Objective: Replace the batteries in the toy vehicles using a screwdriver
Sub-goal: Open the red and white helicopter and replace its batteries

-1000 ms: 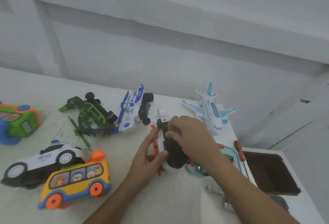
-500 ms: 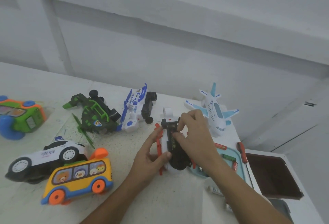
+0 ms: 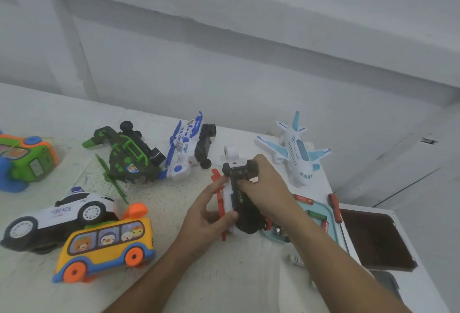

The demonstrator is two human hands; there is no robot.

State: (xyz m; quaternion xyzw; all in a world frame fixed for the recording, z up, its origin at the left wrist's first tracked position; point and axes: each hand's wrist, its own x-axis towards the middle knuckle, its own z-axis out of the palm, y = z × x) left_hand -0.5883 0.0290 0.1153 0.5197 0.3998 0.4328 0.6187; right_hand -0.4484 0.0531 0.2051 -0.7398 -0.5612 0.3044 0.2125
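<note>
A white table (image 3: 236, 275) is strewn with toys: a yellow bus (image 3: 104, 240) and a police car (image 3: 59, 215) at near left, a plane (image 3: 297, 153) at far right. At the middle, a red-and-white toy vehicle (image 3: 245, 223) is held underside up. Its left side is gripped by the left hand (image 3: 206, 215). Its far end is clasped by the curled right hand (image 3: 266, 188), perhaps at the battery bay. Just right of a teal tray (image 3: 331, 223), a red-handled screwdriver (image 3: 334, 208) is laid.

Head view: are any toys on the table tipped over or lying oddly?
Yes. The green plastic toy helicopter and the blue-and-white plastic toy helicopter beside it lie tipped over, black wheeled undersides showing. The white toy airplane stands upright.
</note>
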